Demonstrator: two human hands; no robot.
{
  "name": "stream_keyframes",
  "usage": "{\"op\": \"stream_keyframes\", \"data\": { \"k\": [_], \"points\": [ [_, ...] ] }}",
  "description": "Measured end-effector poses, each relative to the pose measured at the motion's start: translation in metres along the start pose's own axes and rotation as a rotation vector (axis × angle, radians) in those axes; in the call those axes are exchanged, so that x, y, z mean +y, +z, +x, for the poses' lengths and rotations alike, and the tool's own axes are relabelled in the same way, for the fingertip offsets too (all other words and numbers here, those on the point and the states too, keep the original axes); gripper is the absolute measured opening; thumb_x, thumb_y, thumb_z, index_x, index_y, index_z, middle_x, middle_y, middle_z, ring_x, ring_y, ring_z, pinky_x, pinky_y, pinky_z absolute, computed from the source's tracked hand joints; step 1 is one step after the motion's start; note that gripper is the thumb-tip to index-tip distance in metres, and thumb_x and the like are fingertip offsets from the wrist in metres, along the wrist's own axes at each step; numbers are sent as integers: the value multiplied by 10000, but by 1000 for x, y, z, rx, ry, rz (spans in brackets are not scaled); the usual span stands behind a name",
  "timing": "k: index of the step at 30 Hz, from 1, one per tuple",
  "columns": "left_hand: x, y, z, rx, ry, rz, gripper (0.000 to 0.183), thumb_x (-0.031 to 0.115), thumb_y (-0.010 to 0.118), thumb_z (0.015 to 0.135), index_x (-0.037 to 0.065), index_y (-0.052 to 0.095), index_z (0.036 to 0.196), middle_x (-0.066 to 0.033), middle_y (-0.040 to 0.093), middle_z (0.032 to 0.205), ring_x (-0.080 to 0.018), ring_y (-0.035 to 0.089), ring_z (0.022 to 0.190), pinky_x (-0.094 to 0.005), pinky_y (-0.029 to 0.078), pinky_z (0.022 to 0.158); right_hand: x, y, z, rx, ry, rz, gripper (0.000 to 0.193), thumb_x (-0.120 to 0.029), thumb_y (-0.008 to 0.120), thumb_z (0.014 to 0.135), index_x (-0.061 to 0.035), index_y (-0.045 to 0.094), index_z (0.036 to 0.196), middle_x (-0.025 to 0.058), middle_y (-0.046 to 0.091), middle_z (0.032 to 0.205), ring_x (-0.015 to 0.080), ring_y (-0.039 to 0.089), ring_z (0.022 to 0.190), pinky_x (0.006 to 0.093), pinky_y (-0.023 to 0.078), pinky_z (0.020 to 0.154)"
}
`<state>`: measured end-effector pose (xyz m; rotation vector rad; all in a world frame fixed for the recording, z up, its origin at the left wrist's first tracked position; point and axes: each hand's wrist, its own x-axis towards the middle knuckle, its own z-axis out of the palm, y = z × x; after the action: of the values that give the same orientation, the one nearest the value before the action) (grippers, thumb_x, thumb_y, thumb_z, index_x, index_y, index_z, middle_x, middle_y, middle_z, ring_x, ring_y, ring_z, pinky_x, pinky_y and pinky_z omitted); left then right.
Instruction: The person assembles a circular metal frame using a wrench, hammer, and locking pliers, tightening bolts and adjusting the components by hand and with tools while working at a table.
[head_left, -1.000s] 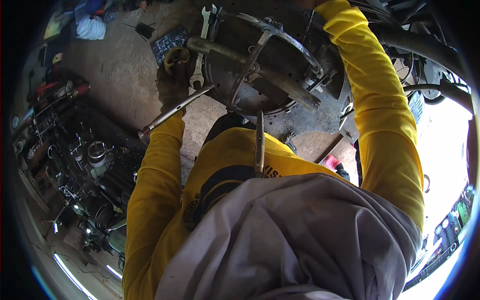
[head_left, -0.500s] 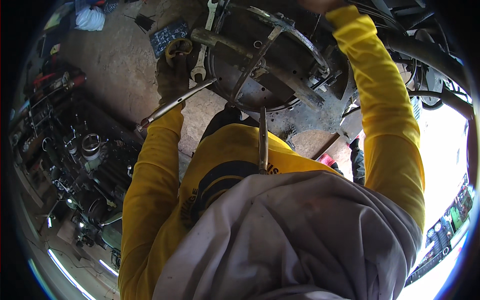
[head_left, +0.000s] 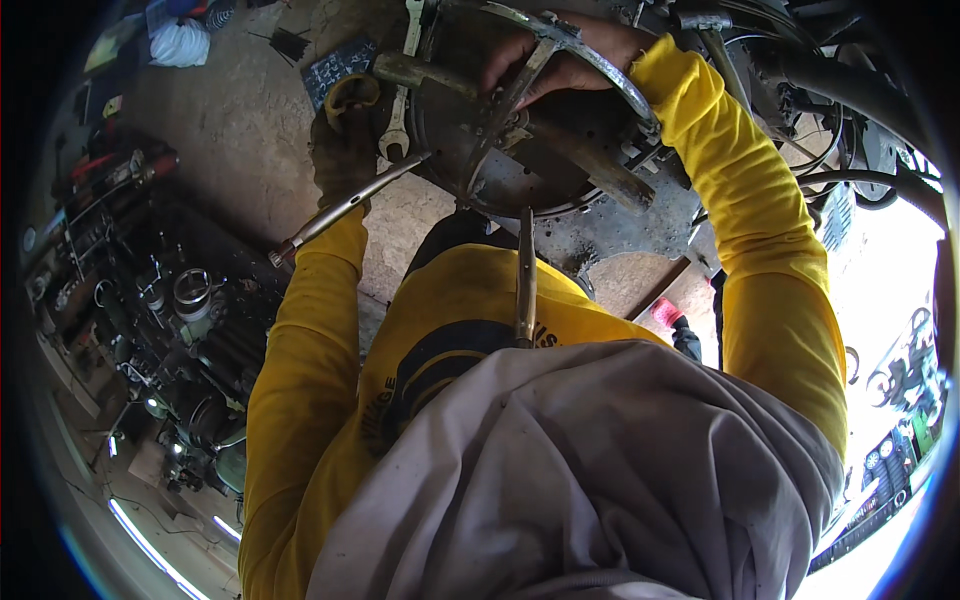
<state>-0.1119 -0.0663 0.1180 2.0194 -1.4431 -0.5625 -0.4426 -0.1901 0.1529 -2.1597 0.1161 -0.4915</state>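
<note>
At the far left of your scene, a white bag (head_left: 180, 42) lies on the floor (head_left: 245, 110), and nearer on that side spreads a cluster of dark machinery (head_left: 190, 370). Further right, a dark blue board (head_left: 340, 66) with pale markings lies just beyond your left hand (head_left: 342, 150). That hand wears a brown glove; you cannot tell from this view whether its fingers are closed on anything. A slim metal rod (head_left: 350, 205) slants across this hand's wrist, while an open-ended wrench (head_left: 400, 105) stretches away lengthwise just to the right of the glove.

Right of the wrench, the round metal frame (head_left: 622, 80) lies between your hands, its left side near the glove and its far right side under your right forearm. A thick bar (head_left: 600, 166) runs beneath its crosspiece, from far left to near right. Your bare right hand (head_left: 575, 55) reaches into the frame from the far right, partly hidden by the curved band, its fingers bent beside the crosspiece; whether they grip it cannot be told. Below the frame, a dark metal plate (head_left: 640, 232) extends to the near right.

At the far right, what looks like a hammer (head_left: 724, 65) lies beyond your yellow sleeve (head_left: 765, 200), near machinery with thick black hoses (head_left: 835, 78).
</note>
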Motion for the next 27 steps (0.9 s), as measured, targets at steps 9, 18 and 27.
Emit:
{"op": "stream_keyframes", "data": {
  "k": [9, 18, 27],
  "points": [
    [-3, 2, 1, -4, -33, -49, 441, 389, 591, 942, 69, 595, 1246, -204, 626, 1200, -373, 611, 1115, -458, 468, 927, -23, 18, -4, 42, 327, 463, 399, -210, 801, 809, -36, 667, 1142, 85, 718, 966, 185, 653, 909, 343, 518, 864],
    [14, -1, -3, -3, -88, 60, 481, 432, 579, 939, 80, 581, 1267, -217, 614, 1212, -402, 598, 1120, -474, 464, 930, -34, 10, -5, -32, 455, 551, 412, -173, 788, 823, -47, 652, 1191, 70, 714, 1069, 165, 640, 983, 321, 493, 930],
    [-10, 3, 3, -14, -21, 1, 504, 461, 568, 939, 98, 573, 1288, -212, 603, 1254, -399, 586, 1158, -476, 462, 958, -33, 11, -3, 12, 338, 500, 417, -163, 787, 821, -53, 650, 1199, 62, 713, 1068, 161, 635, 989, 315, 486, 938]
  ]
}}
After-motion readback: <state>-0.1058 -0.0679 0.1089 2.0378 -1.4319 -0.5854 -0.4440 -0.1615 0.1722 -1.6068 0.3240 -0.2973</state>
